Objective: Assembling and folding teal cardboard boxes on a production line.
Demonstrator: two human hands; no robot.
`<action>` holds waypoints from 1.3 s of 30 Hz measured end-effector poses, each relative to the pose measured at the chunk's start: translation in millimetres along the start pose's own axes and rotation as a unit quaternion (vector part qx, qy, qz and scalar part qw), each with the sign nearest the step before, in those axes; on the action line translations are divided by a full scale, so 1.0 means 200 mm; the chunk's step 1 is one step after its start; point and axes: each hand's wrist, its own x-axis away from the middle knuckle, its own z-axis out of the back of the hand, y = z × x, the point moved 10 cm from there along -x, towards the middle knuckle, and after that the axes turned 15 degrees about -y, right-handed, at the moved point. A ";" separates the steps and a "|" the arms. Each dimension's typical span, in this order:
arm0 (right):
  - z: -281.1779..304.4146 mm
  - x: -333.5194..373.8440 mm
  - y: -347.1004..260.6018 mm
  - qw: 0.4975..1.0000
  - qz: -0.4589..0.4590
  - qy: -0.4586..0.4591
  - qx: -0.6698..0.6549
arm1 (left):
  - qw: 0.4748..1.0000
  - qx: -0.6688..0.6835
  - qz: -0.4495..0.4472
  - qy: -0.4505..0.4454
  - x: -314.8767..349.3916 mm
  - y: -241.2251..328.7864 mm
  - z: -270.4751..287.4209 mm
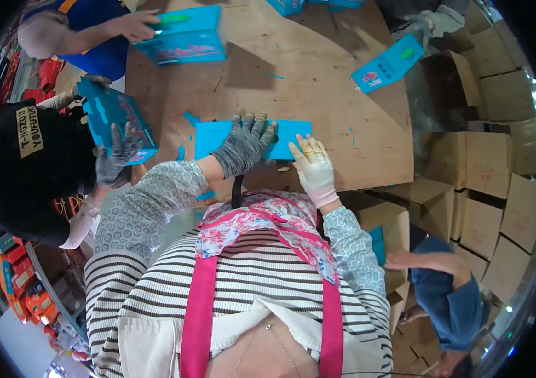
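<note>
A blue cardboard box (293, 132) lies on the wooden table directly in front of me, its long plain side facing up. My left hand (242, 143), in a grey glove, rests flat across its middle with the fingers stretched out. At the right end of the box is my right hand (314, 165) in a white glove, fingers extended and touching the edge. The underside of the box is hidden from view.
Co-workers around the wooden table (318, 75) handle blue boxes: one box (183, 34) far left, one (116, 116) at left, one (391, 66) far right. Brown cartons (488, 164) are stacked at right. Another person's arm (432, 261) reaches into an open carton (384, 217).
</note>
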 end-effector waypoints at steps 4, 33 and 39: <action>0.05 -0.04 0.01 0.999 0.010 -0.006 -0.030 | 0.999 0.019 -0.022 -0.024 -0.03 0.01 0.00; -0.56 0.18 0.12 0.820 -0.215 -0.102 -0.521 | 0.999 0.001 0.051 -0.006 -0.16 -0.01 -0.09; -0.69 0.13 0.16 0.561 -0.406 -0.055 -0.719 | 0.998 0.052 0.028 -0.031 -0.17 0.00 -0.09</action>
